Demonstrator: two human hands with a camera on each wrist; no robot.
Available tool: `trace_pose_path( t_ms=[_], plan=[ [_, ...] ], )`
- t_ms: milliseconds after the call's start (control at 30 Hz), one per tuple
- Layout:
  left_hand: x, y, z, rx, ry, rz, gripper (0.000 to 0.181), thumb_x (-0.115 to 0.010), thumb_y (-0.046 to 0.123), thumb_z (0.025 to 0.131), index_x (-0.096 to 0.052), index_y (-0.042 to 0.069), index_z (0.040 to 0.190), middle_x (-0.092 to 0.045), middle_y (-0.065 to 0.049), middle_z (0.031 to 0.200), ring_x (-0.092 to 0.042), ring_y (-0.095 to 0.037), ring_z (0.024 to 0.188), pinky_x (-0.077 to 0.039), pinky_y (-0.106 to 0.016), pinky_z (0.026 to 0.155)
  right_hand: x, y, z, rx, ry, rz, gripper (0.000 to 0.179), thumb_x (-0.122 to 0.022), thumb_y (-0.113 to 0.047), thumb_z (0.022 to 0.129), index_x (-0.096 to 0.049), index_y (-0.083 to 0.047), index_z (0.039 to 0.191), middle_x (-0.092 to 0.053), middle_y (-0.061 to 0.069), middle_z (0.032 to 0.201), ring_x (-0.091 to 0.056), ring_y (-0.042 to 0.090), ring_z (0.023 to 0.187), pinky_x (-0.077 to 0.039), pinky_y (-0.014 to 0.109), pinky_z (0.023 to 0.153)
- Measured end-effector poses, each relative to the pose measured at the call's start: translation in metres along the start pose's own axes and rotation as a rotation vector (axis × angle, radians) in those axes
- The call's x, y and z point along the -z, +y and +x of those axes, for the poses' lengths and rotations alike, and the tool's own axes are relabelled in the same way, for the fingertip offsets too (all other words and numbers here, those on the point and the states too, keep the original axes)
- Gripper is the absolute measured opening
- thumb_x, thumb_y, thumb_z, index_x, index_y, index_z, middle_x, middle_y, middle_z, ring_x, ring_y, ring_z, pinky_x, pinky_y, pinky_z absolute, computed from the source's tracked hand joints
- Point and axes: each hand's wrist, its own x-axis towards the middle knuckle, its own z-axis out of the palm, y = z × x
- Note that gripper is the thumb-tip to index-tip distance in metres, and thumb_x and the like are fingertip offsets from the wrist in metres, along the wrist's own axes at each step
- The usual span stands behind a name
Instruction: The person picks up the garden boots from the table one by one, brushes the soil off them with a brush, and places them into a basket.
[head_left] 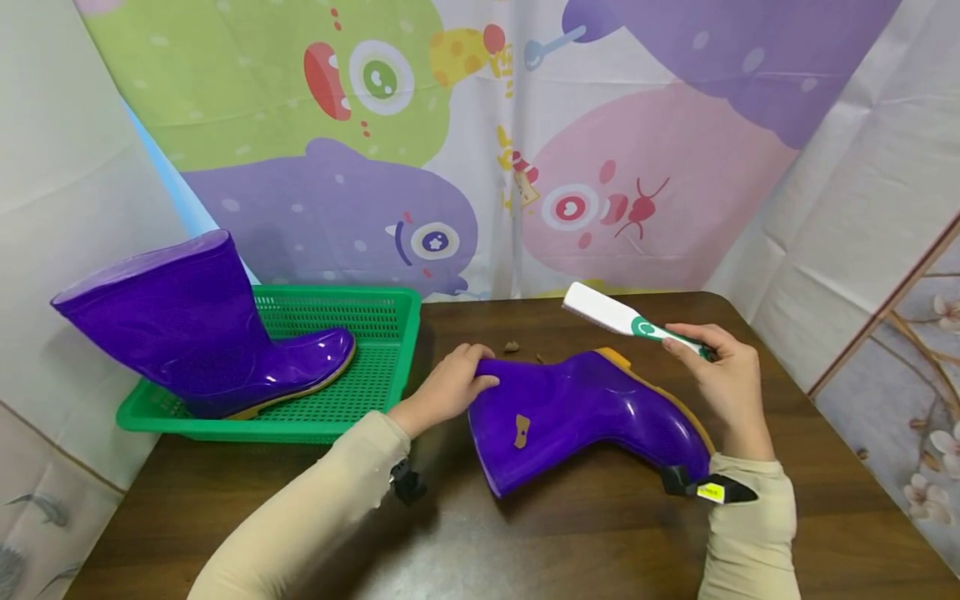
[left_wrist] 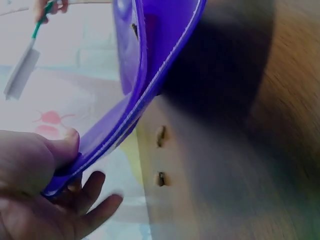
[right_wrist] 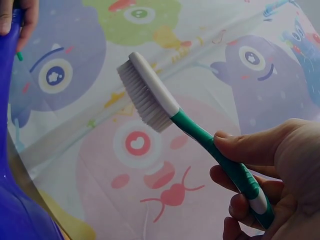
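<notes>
A purple rain boot (head_left: 555, 408) lies on its side over the table, its opening toward the left and its toe toward the right. My left hand (head_left: 448, 385) pinches the boot's top rim, thumb on one face and fingers on the other, as the left wrist view shows. A brown patch of dirt (head_left: 522, 432) sticks to the shaft. Above the toe, my right hand (head_left: 723, 379) grips a scrub brush (head_left: 603, 310) by its green and white handle. White bristles (right_wrist: 142, 97) show in the right wrist view, held apart from the boot.
A green plastic basket (head_left: 375, 292) stands at the left of the wooden table (head_left: 525, 550). Inside it another purple boot (head_left: 202, 333) stands upright. Small brown crumbs (head_left: 512, 347) lie behind the lying boot. A cartoon-printed cloth (head_left: 495, 250) hangs along the back edge.
</notes>
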Motion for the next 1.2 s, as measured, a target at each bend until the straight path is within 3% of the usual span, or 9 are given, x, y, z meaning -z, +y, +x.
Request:
trace_pose_path(
  t_ms=[67, 167, 367, 733, 933, 1200],
  plan=[
    [0.003, -0.001, 0.001, 0.026, 0.001, -0.089, 0.033, -0.069, 0.016, 0.095, -0.06, -0.003, 0.121, -0.064, -0.018, 0.114, -0.062, -0.031, 0.105, -0.05, -0.043, 0.091, 0.0, 0.0, 0.0, -0.003, -0.004, 0.007, 0.018, -0.075, 0.005, 0.085, -0.073, 0.009, 0.102, -0.063, -0.019, 0.078, -0.049, 0.004, 0.066, -0.038, 0.014, 0.056],
    [0.005, -0.003, 0.002, 0.089, -0.001, -0.219, 0.035, -0.07, 0.016, 0.094, -0.06, -0.001, 0.123, -0.066, -0.016, 0.115, -0.064, -0.027, 0.102, -0.052, -0.04, 0.088, 0.0, 0.001, 0.0, -0.021, -0.006, 0.028, 0.019, -0.075, 0.006, 0.084, -0.073, 0.01, 0.103, -0.063, -0.017, 0.078, -0.049, 0.004, 0.066, -0.038, 0.015, 0.056],
    [0.008, -0.006, 0.003, 0.231, 0.009, -0.532, 0.039, -0.072, 0.009, 0.092, -0.059, -0.002, 0.127, -0.067, -0.017, 0.109, -0.065, -0.02, 0.081, -0.058, -0.043, 0.071, -0.001, -0.001, 0.001, -0.091, -0.009, 0.069, 0.023, -0.074, 0.008, 0.085, -0.07, 0.013, 0.106, -0.065, -0.015, 0.081, -0.054, 0.004, 0.071, -0.042, 0.014, 0.06],
    [0.008, -0.006, 0.005, 0.343, 0.02, -1.032, 0.049, -0.067, -0.011, 0.088, -0.052, -0.009, 0.135, -0.068, -0.016, 0.104, -0.068, -0.017, 0.08, -0.059, -0.037, 0.075, -0.002, -0.011, -0.003, -0.067, -0.018, 0.046, 0.021, -0.073, 0.009, 0.085, -0.07, 0.014, 0.105, -0.064, -0.017, 0.081, -0.056, 0.002, 0.073, -0.043, 0.013, 0.062],
    [0.011, -0.001, 0.003, 0.368, 0.031, -1.233, 0.053, -0.06, -0.022, 0.085, -0.047, -0.014, 0.135, -0.069, -0.007, 0.095, -0.069, -0.015, 0.078, -0.059, -0.035, 0.075, -0.001, -0.033, -0.006, -0.015, -0.035, 0.037, 0.02, -0.073, 0.01, 0.084, -0.069, 0.015, 0.103, -0.064, -0.017, 0.079, -0.054, 0.001, 0.07, -0.041, 0.013, 0.06],
    [0.008, 0.007, 0.002, 0.388, 0.092, -1.347, 0.05, -0.056, -0.023, 0.086, -0.046, -0.014, 0.135, -0.067, -0.004, 0.092, -0.069, -0.014, 0.075, -0.059, -0.032, 0.07, -0.002, -0.033, -0.006, -0.015, -0.037, 0.06, 0.019, -0.072, 0.011, 0.085, -0.068, 0.016, 0.103, -0.064, -0.016, 0.079, -0.054, 0.002, 0.07, -0.043, 0.012, 0.06]
  ],
)
